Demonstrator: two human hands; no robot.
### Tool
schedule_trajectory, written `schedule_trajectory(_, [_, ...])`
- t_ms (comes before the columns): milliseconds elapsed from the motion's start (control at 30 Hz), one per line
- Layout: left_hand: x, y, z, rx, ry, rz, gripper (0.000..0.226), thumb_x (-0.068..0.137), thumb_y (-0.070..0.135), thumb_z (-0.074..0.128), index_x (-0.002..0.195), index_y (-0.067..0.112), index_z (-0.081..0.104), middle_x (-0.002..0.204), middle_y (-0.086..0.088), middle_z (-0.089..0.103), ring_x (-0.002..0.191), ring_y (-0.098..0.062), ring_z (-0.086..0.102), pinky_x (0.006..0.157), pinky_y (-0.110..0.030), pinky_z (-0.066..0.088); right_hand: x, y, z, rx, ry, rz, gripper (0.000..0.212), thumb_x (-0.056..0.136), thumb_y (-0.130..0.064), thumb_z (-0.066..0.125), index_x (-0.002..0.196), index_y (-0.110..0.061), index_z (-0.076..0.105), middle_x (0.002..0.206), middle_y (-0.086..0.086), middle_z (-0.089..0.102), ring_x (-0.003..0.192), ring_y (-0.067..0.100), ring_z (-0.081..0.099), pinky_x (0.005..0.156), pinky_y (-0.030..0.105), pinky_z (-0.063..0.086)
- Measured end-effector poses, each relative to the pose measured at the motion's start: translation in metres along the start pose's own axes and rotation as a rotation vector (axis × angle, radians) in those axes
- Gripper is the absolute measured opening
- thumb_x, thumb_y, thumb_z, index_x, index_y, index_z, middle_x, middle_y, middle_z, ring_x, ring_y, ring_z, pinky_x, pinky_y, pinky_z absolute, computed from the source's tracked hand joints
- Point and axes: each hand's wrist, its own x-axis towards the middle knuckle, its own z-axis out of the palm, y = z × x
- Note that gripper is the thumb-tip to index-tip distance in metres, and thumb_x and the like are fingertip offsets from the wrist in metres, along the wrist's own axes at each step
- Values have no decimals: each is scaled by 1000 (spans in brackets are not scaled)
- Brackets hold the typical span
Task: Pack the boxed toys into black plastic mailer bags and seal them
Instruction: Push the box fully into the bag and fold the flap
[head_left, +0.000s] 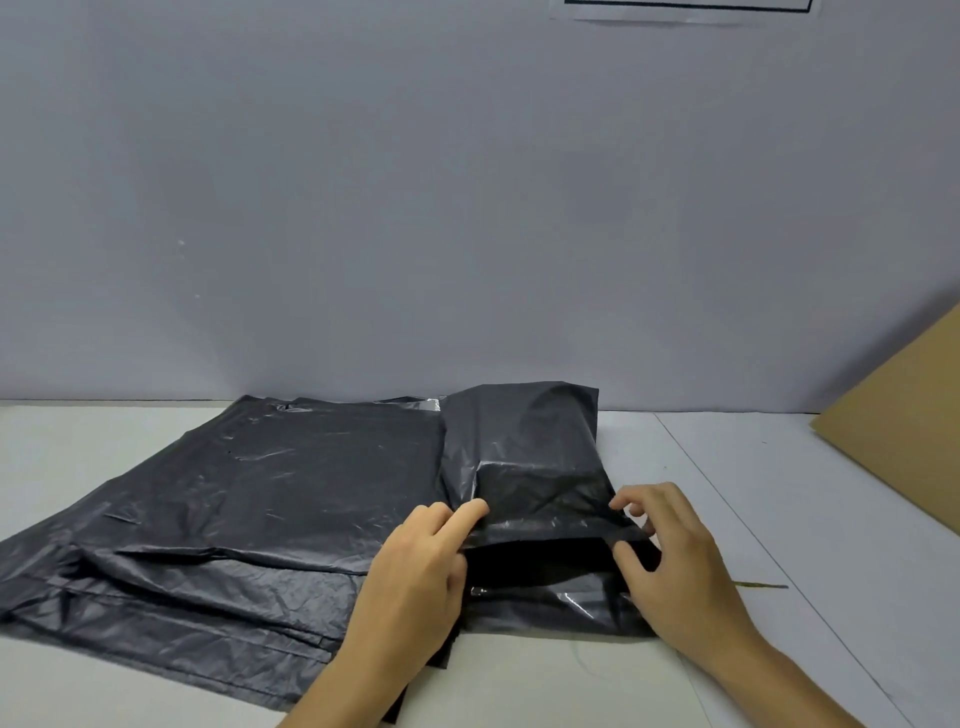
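Two hands are working at the near, open end of one filled black mailer bag (524, 457), and that mouth is what the coming move depends on. Going left to right: off beyond the left hand, a stack of flat, empty black mailer bags (218, 519) is lying spread across the white table (779, 467), its right edge running under the filled bag. The left hand (415, 571) is resting at the left corner of the bag's mouth, its fingers (467, 514) curling over the upper lip and its thumb tucked beneath, so it seems to be pinching that edge. Between the hands the mouth is gaping dark, with the glossy sealing flap (561, 603) lying flat on the table below the opening, nearest the person. The right hand (670, 556) is pinching the right corner of the same upper lip between fingertips and thumb.

The bag's long axis is running straight away from the person; the bulge that I judge to be the boxed toy is sitting at the far end, beyond both hands. Both hands are about equally near the mouth, one per corner. Sealing will probably call for bringing flap and lip together evenly. Beyond the right hand, well apart, a brown cardboard sheet (909, 431) is leaning.
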Motion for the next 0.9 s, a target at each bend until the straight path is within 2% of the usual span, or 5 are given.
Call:
schedule_trajectory(267, [4,-4,8,-18,-62,-36,36,93,4,53,123,20,66,106,11,64,99,-10,54,87,-26,45,8,6,-12,-205,-167,-319,27,78,2,78,77,-25,73,80,-21,61,79,1,51,64,18,46])
schedule_trajectory(467, [11,-12,7,-9,-192,-27,42,98,9,45,130,28,64,99,21,46,104,-3,44,89,-19,39,10,17,-10,-167,-326,-217,25,95,-11,60,90,-29,76,89,-22,61,90,-2,50,80,13,44])
schedule_trajectory(633, [10,-15,-11,-100,-293,27,46,95,15,50,132,42,48,108,22,49,104,1,45,87,-11,35,5,19,-20,15,-336,-94,26,93,-15,62,101,-37,74,96,-29,65,96,-1,60,77,11,46])
schedule_trajectory(800, [6,-15,-35,-284,-341,17,64,76,-7,40,112,45,47,116,24,48,111,-6,51,91,-22,43,9,26,-37,189,-186,-53,61,76,18,51,86,-37,74,94,-14,62,88,15,58,62,26,47])
schedule_trajectory(900, [4,-24,-39,-130,-379,81,72,80,-15,40,110,50,52,125,34,31,124,6,34,94,-16,40,9,32,-46,215,-294,46,70,74,23,47,85,-40,75,94,-14,55,87,11,54,64,21,44])
